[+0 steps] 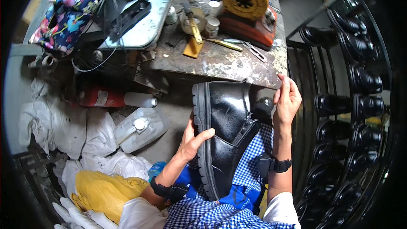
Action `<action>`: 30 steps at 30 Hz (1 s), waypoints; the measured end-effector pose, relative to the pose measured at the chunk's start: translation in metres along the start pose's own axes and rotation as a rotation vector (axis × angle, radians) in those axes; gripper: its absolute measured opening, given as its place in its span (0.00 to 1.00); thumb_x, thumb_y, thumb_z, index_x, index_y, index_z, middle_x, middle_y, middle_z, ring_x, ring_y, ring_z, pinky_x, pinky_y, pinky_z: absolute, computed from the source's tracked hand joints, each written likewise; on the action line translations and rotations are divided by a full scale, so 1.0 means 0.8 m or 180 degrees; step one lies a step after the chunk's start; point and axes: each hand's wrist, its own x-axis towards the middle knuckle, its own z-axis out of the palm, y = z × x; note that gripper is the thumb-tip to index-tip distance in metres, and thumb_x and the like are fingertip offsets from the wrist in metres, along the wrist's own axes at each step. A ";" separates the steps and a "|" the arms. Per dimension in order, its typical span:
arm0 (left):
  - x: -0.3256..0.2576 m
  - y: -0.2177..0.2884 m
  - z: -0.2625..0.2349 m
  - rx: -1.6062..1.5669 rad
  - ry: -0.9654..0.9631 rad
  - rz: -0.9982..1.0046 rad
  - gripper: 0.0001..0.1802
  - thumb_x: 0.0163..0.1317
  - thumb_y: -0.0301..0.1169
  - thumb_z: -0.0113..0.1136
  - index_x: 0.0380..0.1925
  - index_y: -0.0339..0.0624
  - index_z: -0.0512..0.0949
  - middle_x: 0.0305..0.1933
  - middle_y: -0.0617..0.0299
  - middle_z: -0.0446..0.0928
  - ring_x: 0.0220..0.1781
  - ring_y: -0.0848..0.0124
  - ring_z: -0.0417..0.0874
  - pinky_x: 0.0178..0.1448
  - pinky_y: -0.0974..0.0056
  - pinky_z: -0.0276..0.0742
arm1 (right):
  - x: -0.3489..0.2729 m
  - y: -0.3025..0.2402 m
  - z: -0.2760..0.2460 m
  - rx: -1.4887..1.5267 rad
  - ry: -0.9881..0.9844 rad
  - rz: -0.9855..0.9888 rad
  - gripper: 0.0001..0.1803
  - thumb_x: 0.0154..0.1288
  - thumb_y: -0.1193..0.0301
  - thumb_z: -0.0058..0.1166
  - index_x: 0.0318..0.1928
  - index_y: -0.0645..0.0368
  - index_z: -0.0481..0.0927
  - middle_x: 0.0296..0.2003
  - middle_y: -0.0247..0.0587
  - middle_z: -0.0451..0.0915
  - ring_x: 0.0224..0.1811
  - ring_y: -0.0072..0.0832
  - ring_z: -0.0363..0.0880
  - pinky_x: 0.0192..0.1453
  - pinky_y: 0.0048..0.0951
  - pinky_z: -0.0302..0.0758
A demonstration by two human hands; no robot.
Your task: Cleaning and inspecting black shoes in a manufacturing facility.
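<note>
The left hand (191, 143) grips the black boot (228, 123) along its sole, thumb across the side, over the checked apron (255, 159) and just before the table (220, 65). The right hand (288, 104) is raised near the table's corner, fingers bent; whether they pinch anything I cannot tell.

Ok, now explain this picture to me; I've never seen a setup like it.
There is no robot here: a person works with two bare hands. The picture comes from a wide fisheye camera on the person's head, looking down, so straight edges bend near the rim. The left hand holds a black boot. The right hand is raised beside it; whether it pinches anything small, I can't tell. On the worn table ahead stand a red-and-yellow machine and a jar.
</note>
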 end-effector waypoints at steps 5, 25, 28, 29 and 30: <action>0.001 -0.017 -0.056 -0.0977 0.0433 -0.0558 0.25 0.51 0.40 0.57 0.46 0.37 0.68 0.36 0.66 0.70 0.36 0.77 0.71 0.41 0.72 0.68 | 0.036 0.036 0.054 -0.0804 -0.1254 -0.0446 0.09 0.63 0.75 0.41 0.40 0.61 0.75 0.27 0.32 0.74 0.29 0.16 0.69 0.33 0.18 0.66; -0.020 0.007 -0.130 0.0342 0.1601 -0.0098 0.34 0.47 0.42 0.63 0.49 0.31 0.63 0.39 0.55 0.73 0.38 0.70 0.75 0.48 0.67 0.69 | 0.039 0.020 0.166 0.0294 -0.1010 0.1226 0.14 0.63 0.66 0.48 0.45 0.62 0.72 0.17 0.25 0.63 0.17 0.13 0.60 0.17 0.15 0.57; -0.008 0.009 -0.124 0.0402 0.1482 -0.0107 0.35 0.47 0.42 0.63 0.50 0.31 0.63 0.39 0.55 0.73 0.38 0.69 0.75 0.49 0.67 0.68 | -0.008 0.020 0.084 0.0152 -0.1491 0.1299 0.15 0.60 0.69 0.51 0.45 0.66 0.75 0.19 0.29 0.71 0.20 0.13 0.67 0.21 0.15 0.63; -0.006 0.009 -0.120 0.0421 0.1433 -0.0058 0.36 0.46 0.43 0.63 0.50 0.31 0.63 0.40 0.55 0.73 0.40 0.69 0.75 0.50 0.67 0.68 | -0.020 0.012 0.079 -0.0262 -0.1765 0.1057 0.15 0.58 0.71 0.53 0.45 0.66 0.76 0.23 0.32 0.75 0.24 0.15 0.70 0.26 0.16 0.67; -0.006 0.008 -0.120 0.0423 0.1398 -0.0078 0.36 0.46 0.43 0.63 0.50 0.31 0.63 0.40 0.55 0.73 0.40 0.69 0.75 0.50 0.67 0.68 | -0.035 0.001 0.082 -0.0665 -0.2037 0.0816 0.16 0.56 0.74 0.55 0.46 0.66 0.76 0.27 0.36 0.79 0.28 0.16 0.74 0.31 0.17 0.71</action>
